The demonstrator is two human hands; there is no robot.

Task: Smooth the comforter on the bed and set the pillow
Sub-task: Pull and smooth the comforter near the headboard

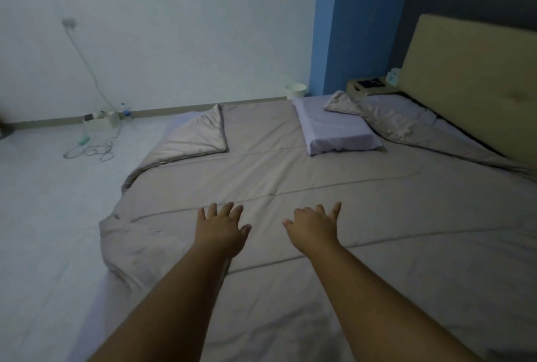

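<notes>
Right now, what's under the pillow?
The pillow lies on the comforter, beside its bunched top edge near the headboard. What lies beneath the comforter there is covered.

bedroom: bed, headboard

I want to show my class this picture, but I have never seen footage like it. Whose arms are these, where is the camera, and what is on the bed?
There is no machine here. A person wears a wide-angle camera on the head, looking forward and down, so the two bare arms are their own. The left hand and right hand are open with fingers spread over a grey comforter; neither holds anything. The comforter covers the bed, with one far corner folded back. A pale pillow lies on top near the beige headboard. On the floor by the wall are a coiled cable and a white bin.
</notes>
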